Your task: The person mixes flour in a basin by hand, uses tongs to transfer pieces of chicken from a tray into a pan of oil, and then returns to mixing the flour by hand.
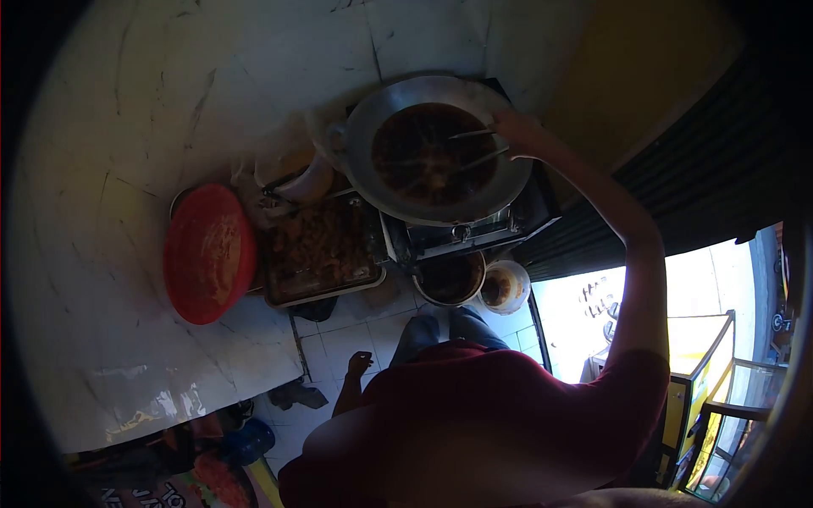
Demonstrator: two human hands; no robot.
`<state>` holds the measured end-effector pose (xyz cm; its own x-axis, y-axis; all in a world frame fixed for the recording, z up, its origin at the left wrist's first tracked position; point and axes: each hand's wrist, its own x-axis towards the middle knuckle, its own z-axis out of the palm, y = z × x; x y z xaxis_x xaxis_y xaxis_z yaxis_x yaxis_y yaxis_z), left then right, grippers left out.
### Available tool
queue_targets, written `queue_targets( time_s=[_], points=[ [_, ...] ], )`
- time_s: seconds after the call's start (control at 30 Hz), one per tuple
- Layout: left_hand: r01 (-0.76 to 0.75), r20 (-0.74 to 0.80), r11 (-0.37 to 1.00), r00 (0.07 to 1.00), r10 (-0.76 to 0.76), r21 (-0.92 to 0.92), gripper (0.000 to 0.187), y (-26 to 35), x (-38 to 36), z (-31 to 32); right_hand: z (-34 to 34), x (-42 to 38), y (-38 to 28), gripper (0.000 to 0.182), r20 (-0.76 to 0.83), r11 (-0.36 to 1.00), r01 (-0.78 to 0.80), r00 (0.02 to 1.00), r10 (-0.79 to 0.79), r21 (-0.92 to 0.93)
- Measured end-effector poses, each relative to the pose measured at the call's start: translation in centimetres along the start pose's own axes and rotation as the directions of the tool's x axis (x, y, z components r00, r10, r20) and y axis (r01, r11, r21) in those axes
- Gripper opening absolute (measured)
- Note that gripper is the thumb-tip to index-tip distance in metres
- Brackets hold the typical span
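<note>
My right hand (518,134) is closed around a pair of metal tongs (471,135), at the right rim of a large metal wok (364,169). The two arms of the tongs stand apart and point left over the dark liquid (415,157). Pale, bubbling shapes show in the middle of the liquid, too blurred to name. Beside my body on the left hangs my left hand (360,364), its fingers loosely bent and slightly apart. Nothing shows in it, and it touches nothing.
Under the wok stands a stove (474,233). A tray (326,296) of brown food pieces and a red basin (207,254) lie to the left. Below the stove are a dark-filled pot (480,284) and a white bucket (514,292). A glass-sided case (728,423) stands at right.
</note>
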<state>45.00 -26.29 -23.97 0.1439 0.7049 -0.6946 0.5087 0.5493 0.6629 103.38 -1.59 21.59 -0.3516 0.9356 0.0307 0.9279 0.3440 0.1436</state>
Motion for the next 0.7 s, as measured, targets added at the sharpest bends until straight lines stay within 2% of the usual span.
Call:
queue_targets(
  time_s=[0.03, 0.07, 0.17, 0.2, 0.27, 0.37, 0.7],
  points=[
    [0.008, -0.017, 1.000, 1.000, -0.009, -0.007, 0.033, -0.1, -0.2, 0.2, 0.5, 0.3, 0.2, 0.051, 0.001, 1.000, 0.003, 1.000, -0.003, 0.024],
    [0.096, -0.004, 0.994, 0.995, -0.097, -0.044, 0.033, 0.0, -0.2, 0.6, 1.1, 0.6, 0.5, 0.048, 0.002, 0.999, 0.009, 1.000, -0.009, 0.048],
    [0.099, -0.030, 0.992, 0.994, -0.102, -0.082, 0.033, 0.8, -0.6, 1.9, 2.4, 1.1, 1.7, 0.058, 0.016, 0.996, 0.051, 0.998, -0.053, 0.072],
    [0.045, -0.017, 0.996, 0.999, -0.046, -0.074, 0.034, 1.1, -0.9, 2.2, 3.0, 1.1, 2.1, 0.055, 0.018, 0.995, 0.054, 0.998, -0.056, 0.087],
    [0.054, -0.036, 0.998, 0.998, -0.055, -0.039, 0.034, 2.2, -1.2, 3.3, 3.5, 1.2, 2.7, 0.050, 0.018, 0.991, 0.055, 0.998, -0.057, 0.119],
    [0.054, -0.052, 0.998, 0.997, -0.055, -0.020, 0.034, 3.3, -1.5, 4.7, 3.9, 1.0, 3.4, 0.027, -0.084, 0.985, 0.110, 0.992, -0.099, 0.132],
    [0.103, -0.051, 0.994, 0.993, -0.104, -0.020, 0.034, 2.8, -2.6, 5.7, 3.1, -0.1, 4.2, 0.036, -0.062, 0.985, 0.071, 0.996, -0.062, 0.159]
  ],
)
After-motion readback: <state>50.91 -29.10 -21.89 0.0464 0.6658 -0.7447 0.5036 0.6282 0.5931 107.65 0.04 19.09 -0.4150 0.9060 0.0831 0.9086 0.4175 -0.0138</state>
